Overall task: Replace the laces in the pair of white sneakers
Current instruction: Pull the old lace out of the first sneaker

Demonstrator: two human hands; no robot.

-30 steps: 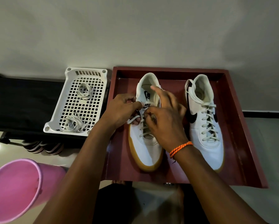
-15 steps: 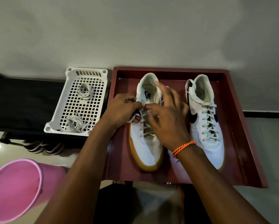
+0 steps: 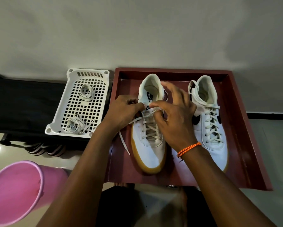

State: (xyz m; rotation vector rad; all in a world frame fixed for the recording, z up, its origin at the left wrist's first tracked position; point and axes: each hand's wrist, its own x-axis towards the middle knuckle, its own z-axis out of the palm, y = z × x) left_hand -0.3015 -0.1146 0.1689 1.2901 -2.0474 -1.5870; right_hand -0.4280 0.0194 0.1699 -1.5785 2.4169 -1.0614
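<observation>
Tray (image 3: pixel 245 128): dark red, at 3 o'clock, holding both shoes.
Bucket (image 3: pixel 14 192): pink, at 8 o'clock.
Basket (image 3: pixel 88 74): white, at 10 o'clock of the tray; two lace bundles (image 3: pixel 86 94) inside.
Left shoe (image 3: pixel 149 149): toe toward 6 o'clock, partly laced; one lace (image 3: pixel 123 142) trailing off toward 7 o'clock.
Right shoe (image 3: pixel 215 149): at 3 o'clock of the other, fully laced.
Left hand (image 3: pixel 124 112): fingers curled, pinching lace at the tongue.
Right hand (image 3: pixel 175 118): thumb and forefinger pinching lace there, other fingers spread.
Bracelet (image 3: pixel 189 149): orange, on the right wrist.
</observation>
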